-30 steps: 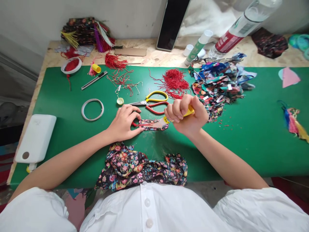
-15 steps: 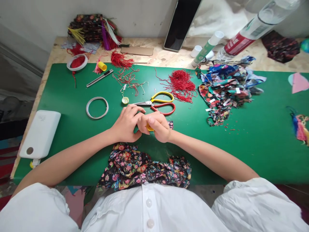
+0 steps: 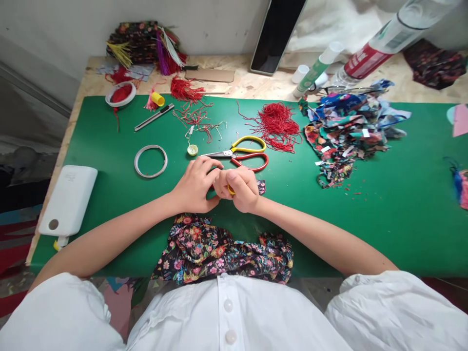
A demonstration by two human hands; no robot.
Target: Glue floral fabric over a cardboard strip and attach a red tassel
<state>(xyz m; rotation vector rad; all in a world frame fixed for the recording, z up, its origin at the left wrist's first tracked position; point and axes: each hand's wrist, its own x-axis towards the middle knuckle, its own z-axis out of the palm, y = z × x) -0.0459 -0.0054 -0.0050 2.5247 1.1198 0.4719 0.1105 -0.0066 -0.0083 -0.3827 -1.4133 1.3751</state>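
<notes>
My left hand (image 3: 195, 185) presses down on a small floral fabric strip (image 3: 261, 185) on the green mat (image 3: 109, 195); most of the strip is hidden under both hands. My right hand (image 3: 241, 189) is fisted around a yellow tube (image 3: 230, 190), its tip against the strip beside my left fingers. Only a sliver of yellow shows. Scissors (image 3: 241, 152) with yellow and red handles lie just beyond my hands.
A floral cloth (image 3: 223, 253) lies at the near edge. A heap of red cord (image 3: 276, 124) and a pile of fabric scraps (image 3: 347, 131) sit at the back right. A white ring (image 3: 150, 161), a small cap (image 3: 192, 149), a craft knife (image 3: 153, 117) and a white box (image 3: 68, 200) lie left.
My right hand came down and left from a raised position with the yellow tube, meeting my left hand over the strip. The view shifted slightly.
</notes>
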